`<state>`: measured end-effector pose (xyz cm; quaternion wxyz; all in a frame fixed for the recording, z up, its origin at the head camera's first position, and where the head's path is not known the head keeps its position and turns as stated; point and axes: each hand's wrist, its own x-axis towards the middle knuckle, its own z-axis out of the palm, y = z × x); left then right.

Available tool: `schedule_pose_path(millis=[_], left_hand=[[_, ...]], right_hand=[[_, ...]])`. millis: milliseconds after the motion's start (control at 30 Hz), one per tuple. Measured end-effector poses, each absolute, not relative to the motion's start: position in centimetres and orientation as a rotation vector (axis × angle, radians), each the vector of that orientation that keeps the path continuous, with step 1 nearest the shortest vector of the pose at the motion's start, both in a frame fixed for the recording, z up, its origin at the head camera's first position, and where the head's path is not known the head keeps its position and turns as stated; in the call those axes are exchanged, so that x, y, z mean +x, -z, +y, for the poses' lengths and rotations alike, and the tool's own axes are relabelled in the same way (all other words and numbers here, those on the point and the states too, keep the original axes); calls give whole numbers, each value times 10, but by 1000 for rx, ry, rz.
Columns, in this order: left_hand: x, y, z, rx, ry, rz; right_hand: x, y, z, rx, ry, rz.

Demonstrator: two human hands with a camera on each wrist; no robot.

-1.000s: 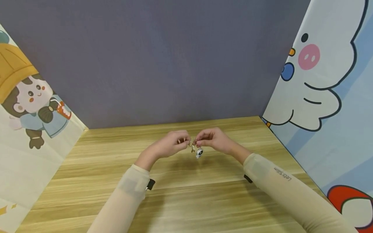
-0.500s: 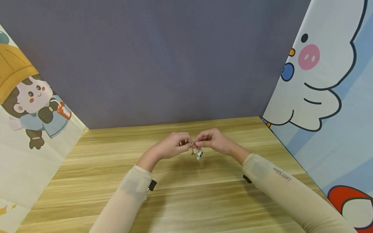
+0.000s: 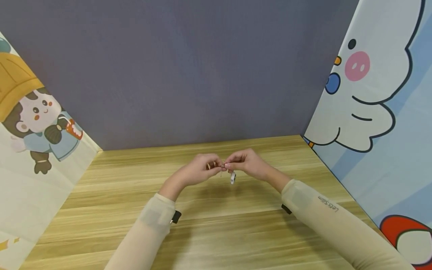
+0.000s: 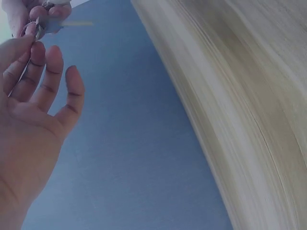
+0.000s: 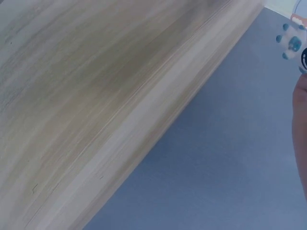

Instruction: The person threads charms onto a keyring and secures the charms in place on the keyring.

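Note:
In the head view my left hand (image 3: 203, 168) and right hand (image 3: 248, 164) meet fingertip to fingertip above the table. Between them they pinch a small metal key ring (image 3: 223, 165), mostly covered by fingers. A white charm (image 3: 233, 178) with a dark patch dangles below the right fingertips. Something thin, likely the small key seen earlier, hangs edge-on beneath the left fingertips. The left wrist view shows thumb and index finger of the left hand (image 4: 43, 105) pinching the metal, the other fingers loosely bent. Only an edge of the right hand (image 5: 301, 124) enters the right wrist view.
A wood-grain table (image 3: 216, 232) lies beneath both hands. Behind it rises a plain grey-blue panel (image 3: 202, 75). Cartoon-printed panels stand at the left (image 3: 40, 123) and right (image 3: 371, 93) sides.
The fingertips have closed in on each other and cover more of the ring. The key has turned edge-on, and the charm has rotated and shifted slightly right.

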<state>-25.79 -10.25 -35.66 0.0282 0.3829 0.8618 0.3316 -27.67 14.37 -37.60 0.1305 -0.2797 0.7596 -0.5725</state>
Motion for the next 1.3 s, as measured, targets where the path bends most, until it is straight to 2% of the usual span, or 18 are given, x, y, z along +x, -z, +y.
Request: schedule_pose_path(millis=[233, 633, 1000, 1300], left_hand=[[-258, 361, -101, 1129, -1128, 2780], [-256, 369, -96, 789, -1587, 2695], [-257, 368, -96, 886, -1360, 2846], [-255, 367, -98, 846, -1409, 2798]], right_hand=[[-273, 373, 139, -767, 1675, 2292], [-269, 371, 125, -664, 1794, 2432], [-270, 374, 123, -665, 1766, 2490], [-271, 373, 123, -681, 1694, 2503]])
